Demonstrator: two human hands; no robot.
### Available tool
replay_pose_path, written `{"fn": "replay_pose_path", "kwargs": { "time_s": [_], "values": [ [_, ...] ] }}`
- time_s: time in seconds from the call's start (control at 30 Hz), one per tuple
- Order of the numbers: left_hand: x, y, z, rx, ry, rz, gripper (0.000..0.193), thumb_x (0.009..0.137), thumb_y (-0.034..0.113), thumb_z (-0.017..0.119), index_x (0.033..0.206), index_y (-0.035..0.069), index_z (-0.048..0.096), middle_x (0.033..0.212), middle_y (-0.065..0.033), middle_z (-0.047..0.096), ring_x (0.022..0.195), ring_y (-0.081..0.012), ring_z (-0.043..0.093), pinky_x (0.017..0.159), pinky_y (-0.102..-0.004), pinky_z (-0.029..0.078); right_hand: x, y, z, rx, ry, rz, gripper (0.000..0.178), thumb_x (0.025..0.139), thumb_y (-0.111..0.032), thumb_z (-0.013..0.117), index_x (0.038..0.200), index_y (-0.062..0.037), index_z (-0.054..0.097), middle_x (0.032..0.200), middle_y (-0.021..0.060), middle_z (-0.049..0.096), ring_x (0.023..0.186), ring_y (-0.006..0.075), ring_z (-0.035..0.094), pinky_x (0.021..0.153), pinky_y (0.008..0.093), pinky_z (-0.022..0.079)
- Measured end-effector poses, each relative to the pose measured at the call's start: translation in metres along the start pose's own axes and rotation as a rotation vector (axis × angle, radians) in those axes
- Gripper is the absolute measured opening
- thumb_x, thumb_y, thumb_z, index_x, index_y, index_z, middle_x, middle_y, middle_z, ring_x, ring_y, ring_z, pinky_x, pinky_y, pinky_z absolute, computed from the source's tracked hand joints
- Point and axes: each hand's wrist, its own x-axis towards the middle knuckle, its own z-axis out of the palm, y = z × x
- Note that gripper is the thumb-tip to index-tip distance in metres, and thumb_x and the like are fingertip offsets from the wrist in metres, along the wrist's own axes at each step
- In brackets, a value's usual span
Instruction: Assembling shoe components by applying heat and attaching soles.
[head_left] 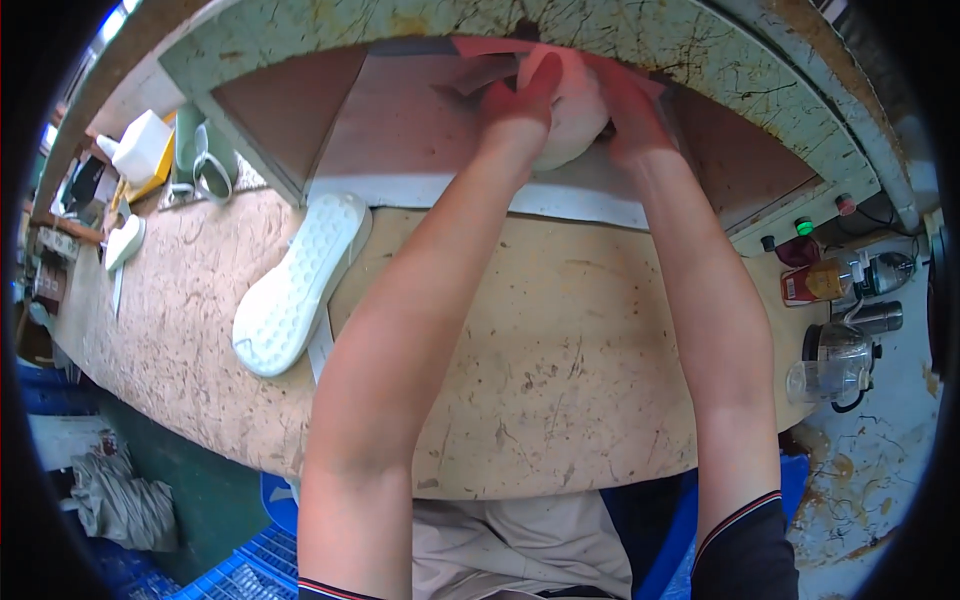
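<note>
Both my arms reach forward into the lit opening of a worn green metal box. Between my hands is a pale shoe-shaped piece point(572, 135), its rounded end toward me, under reddish light. My left hand point(522, 108) is closed on its left side, the thumb laid along it. Gripping the opposite side is my right hand point(632, 112), with its fingers partly lost in glare and behind the piece. The far end of the piece is hard to make out. A white shoe sole point(300, 285), studded with round bumps, lies on the bench left of my left forearm.
The metal box point(270, 45) spans the back of the worn wooden bench point(530, 400). At back left are a white bottle point(143, 148), a green container point(193, 155) and a white-handled brush point(124, 243). To the right stand a glass pot point(835, 350) and a metal flask point(878, 318).
</note>
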Motion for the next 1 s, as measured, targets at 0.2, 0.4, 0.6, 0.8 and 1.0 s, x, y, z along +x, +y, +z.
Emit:
{"fn": "replay_pose_path", "kwargs": {
  "time_s": [0.2,0.4,0.6,0.8,1.0],
  "values": [
    [-0.027,-0.008,0.005,0.007,0.088,0.097,0.05,0.092,0.04,0.061,0.122,0.0,0.06,0.115,-0.0156,0.066,0.103,-0.0273,0.063,0.091,-0.0356,0.05,-0.042,0.007,-0.002,-0.295,0.226,-0.038,0.054,0.083,-0.043,0.071,0.111,0.0021,0.068,0.106,0.0123,0.07,0.092,0.0216,0.063,0.08,0.0304,0.05],
    [-0.02,-0.016,0.004,0.188,0.033,0.156,0.048,0.092,0.042,0.055,0.121,0.005,0.06,0.115,-0.015,0.066,0.101,-0.0304,0.063,0.088,-0.0371,0.05,-0.035,0.012,0.001,-0.568,0.253,-0.201,0.057,0.082,-0.05,0.071,0.103,0.0034,0.071,0.095,0.0134,0.071,0.084,0.0201,0.063,0.076,0.0318,0.05],
    [0.007,-0.015,-0.007,0.202,-0.066,0.145,0.059,0.093,0.051,0.05,0.121,0.0,0.057,0.114,-0.0195,0.066,0.103,-0.0343,0.063,0.088,-0.0398,0.049,0.013,0.006,0.027,-0.643,0.285,-0.137,0.057,0.081,-0.046,0.075,0.104,0.0052,0.071,0.094,0.0098,0.069,0.079,0.0144,0.059,0.07,0.0281,0.049],
    [-0.011,-0.013,-0.006,0.304,-0.039,0.144,0.06,0.094,0.051,0.052,0.123,-0.001,0.058,0.113,-0.0175,0.066,0.1,-0.0303,0.062,0.086,-0.0372,0.048,0.004,0.007,0.014,-0.493,0.316,-0.176,0.061,0.078,-0.051,0.076,0.103,0.0042,0.071,0.092,0.0086,0.069,0.078,0.0139,0.059,0.071,0.0281,0.05],
    [-0.116,0.012,-0.103,0.714,-0.006,0.537,0.052,0.09,0.044,0.059,0.111,-0.003,0.061,0.107,-0.0215,0.065,0.097,-0.0348,0.061,0.087,-0.0411,0.048,-0.028,0.011,-0.016,-0.316,0.126,-0.286,0.06,0.086,-0.053,0.067,0.108,0.003,0.069,0.1,0.0123,0.071,0.086,0.0199,0.063,0.076,0.0294,0.05]
  ]
}}
